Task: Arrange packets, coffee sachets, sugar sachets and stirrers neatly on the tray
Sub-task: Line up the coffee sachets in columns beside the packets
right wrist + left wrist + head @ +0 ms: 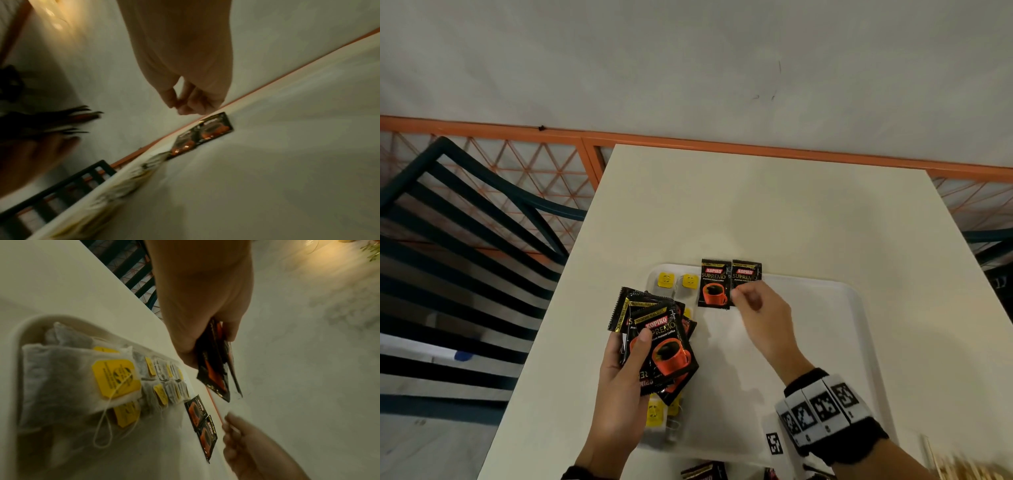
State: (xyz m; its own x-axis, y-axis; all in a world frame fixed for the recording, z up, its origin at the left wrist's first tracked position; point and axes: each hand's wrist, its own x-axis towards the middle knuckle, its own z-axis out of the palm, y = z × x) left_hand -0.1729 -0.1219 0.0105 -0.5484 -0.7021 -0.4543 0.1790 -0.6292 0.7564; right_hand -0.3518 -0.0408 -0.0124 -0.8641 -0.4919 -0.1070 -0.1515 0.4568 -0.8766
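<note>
A white tray (pixel 859 301) lies on the table. Tea bags with yellow tags (pixel 667 280) (pixel 82 378) run along its left side. Two black Kopiko coffee sachets lie flat side by side at its far edge, one to the left (pixel 715 284) (pixel 197 412) and one to the right (pixel 746 272) (pixel 213 128). My left hand (pixel 640 346) (pixel 205 321) grips a fanned stack of several coffee sachets (pixel 671 349) (pixel 216 369) above the tray's left side. My right hand (pixel 743 294) (pixel 185 104) hovers over the right sachet's near end, fingers curled against the thumb, holding nothing.
The cream table (pixel 756 205) ends at an orange railing (pixel 585 140). A dark slatted chair (pixel 465 222) stands left, another (pixel 993 246) at the right edge. More sachets (pixel 703 471) and wooden stirrers (pixel 962 466) lie at the near edge. A printed marker (pixel 774 442) sits on the tray.
</note>
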